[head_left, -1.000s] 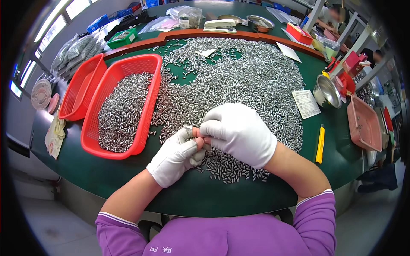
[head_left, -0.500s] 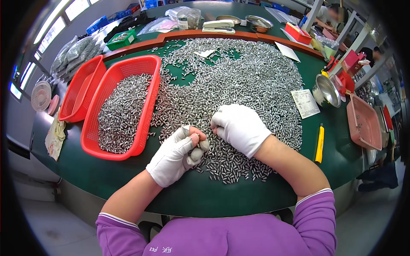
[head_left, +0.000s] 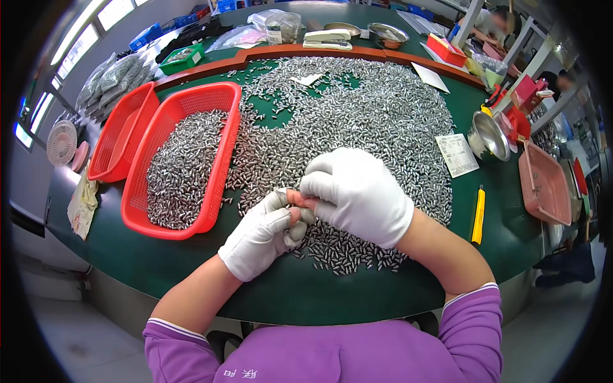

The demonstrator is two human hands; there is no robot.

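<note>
Table (head_left: 274, 300) is holding a big pile of silver bits (head_left: 383, 127) | red basket (head_left: 198, 96) is holding more, left | right hand (head_left: 361, 198), left hand (head_left: 257, 241) are touching above the pile, fingers (head_left: 294, 197) curling; can't tell how tight or on what

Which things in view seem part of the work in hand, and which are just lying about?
Apparently in use: left hand, right hand, loose metal pieces, probably the filled red basket.

Seemingly lying about: yellow cutter, paper slip, stapler, metal bowl at right.
</note>
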